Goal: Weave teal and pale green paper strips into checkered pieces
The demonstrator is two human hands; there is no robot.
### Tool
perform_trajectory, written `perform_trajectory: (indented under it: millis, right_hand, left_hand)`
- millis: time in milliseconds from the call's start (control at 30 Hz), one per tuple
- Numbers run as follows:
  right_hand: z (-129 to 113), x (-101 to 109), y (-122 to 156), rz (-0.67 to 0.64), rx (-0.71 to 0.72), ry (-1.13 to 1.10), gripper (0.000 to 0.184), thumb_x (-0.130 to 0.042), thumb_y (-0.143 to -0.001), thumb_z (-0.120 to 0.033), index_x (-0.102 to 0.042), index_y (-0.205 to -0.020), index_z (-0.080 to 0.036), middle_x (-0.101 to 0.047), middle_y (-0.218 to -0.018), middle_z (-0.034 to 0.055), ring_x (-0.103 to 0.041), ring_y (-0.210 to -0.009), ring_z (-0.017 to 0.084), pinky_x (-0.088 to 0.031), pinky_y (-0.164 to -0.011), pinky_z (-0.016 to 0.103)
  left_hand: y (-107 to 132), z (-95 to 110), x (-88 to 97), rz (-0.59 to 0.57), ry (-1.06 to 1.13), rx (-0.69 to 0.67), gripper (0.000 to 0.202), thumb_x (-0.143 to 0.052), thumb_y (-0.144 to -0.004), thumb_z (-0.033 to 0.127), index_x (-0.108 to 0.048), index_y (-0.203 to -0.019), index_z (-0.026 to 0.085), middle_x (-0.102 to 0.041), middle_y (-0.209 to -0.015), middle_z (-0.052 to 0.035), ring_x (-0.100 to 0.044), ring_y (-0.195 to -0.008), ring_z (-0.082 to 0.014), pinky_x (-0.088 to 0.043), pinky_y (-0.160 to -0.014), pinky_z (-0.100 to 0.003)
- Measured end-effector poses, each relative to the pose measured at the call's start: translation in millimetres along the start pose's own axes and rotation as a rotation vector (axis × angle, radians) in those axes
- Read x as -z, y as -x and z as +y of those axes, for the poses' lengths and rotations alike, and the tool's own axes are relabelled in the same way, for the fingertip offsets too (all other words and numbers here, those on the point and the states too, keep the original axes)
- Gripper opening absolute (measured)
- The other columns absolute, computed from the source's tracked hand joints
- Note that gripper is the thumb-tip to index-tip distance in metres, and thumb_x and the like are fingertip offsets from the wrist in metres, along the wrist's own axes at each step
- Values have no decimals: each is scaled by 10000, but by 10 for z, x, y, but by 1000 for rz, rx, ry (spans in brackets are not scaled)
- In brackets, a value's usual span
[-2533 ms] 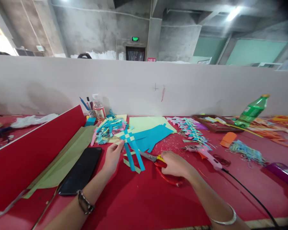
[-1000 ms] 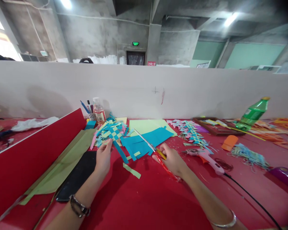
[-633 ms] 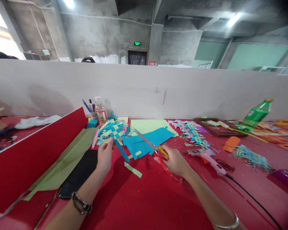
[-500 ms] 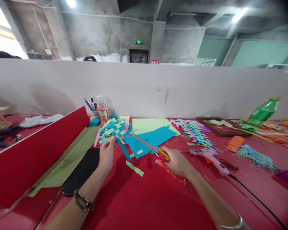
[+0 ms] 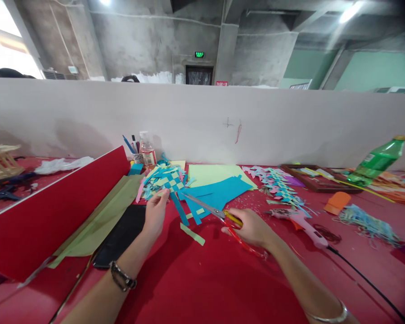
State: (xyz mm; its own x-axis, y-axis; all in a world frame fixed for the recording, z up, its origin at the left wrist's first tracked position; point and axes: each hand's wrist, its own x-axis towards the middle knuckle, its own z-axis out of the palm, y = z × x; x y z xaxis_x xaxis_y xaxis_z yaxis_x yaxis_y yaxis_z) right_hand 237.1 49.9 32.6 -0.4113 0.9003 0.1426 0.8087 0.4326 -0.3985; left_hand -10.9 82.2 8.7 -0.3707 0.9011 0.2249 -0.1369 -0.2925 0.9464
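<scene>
My left hand (image 5: pixel 157 210) pinches the lower edge of a woven piece of blue and pale-green paper strips (image 5: pixel 173 181), whose loose blue ends hang toward me. My right hand (image 5: pixel 248 225) is closed around the scissors (image 5: pixel 232 220), which have red and yellow handles. Their blades point left, with the tips near the woven piece; whether they touch it I cannot tell. Behind the blades lies a sheet of blue paper (image 5: pixel 222 193) on a pale-green sheet (image 5: pixel 209 173). One loose pale-green strip (image 5: pixel 193 234) rests on the red table below the blades.
A pink glue gun (image 5: pixel 303 223) with a black cord lies at right, near a woven fringed paper piece (image 5: pixel 278 184) and an orange scrap (image 5: pixel 337 203). A green bottle (image 5: pixel 378 162) leans behind. At left are a black phone-like slab (image 5: pixel 121 236) and a red board (image 5: pixel 64 211).
The whole view has shifted slightly, so things sit a little further right. Both hands keep their holds, and the scissor tips are a little closer to the woven piece.
</scene>
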Motion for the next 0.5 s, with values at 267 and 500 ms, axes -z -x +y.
perform_trajectory:
  millis: [267, 500]
  right_hand:
    - [6, 11, 4, -10, 30, -21, 243, -499, -672, -422, -503, -669, -179, -437, -526, -36, -335, -476, 82, -185, -448, 195]
    - [19, 22, 9, -16, 25, -52, 268, -499, -668, -445, -505, -655, -178, -426, -512, -39, -335, -464, 78, -183, -440, 193]
  left_hand:
    - [-4, -29, 0, -23, 6, 16, 254, -581, -624, 413, -594, -619, 159, -555, -613, 10, -485, -602, -103, -373, -594, -214]
    - [-3, -41, -14, -58, 56, 25, 246, -564, -648, 407, -595, -635, 163, -555, -608, 8, -492, -592, -98, -377, -597, -210]
